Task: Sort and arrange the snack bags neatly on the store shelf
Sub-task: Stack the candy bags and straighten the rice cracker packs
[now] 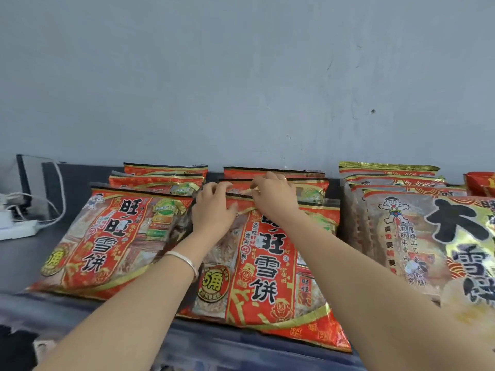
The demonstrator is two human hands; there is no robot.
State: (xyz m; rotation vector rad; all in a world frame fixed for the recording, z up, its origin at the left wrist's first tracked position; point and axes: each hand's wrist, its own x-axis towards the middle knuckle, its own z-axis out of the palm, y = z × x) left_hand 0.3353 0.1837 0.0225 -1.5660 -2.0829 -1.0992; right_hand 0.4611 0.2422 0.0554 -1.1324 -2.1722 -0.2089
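Note:
Red and gold snack bags lean in rows on a dark shelf (16,266). The front middle bag (257,274) tilts back, and both my hands are at its top edge. My left hand (213,210), with a silver bracelet on the wrist, grips the bag's upper left corner. My right hand (273,196) pinches the top seam near the middle. Several similar bags stand behind it (308,183). To the left leans another front bag (107,242) with more behind it (160,178). A row of yellow and gold bags (417,236) stands on the right.
A grey wall (241,76) rises right behind the shelf. At the far left lie a white power strip (18,232) and white cables (53,204) beside a dark box (34,172). More red packaging (480,183) shows at the far right edge.

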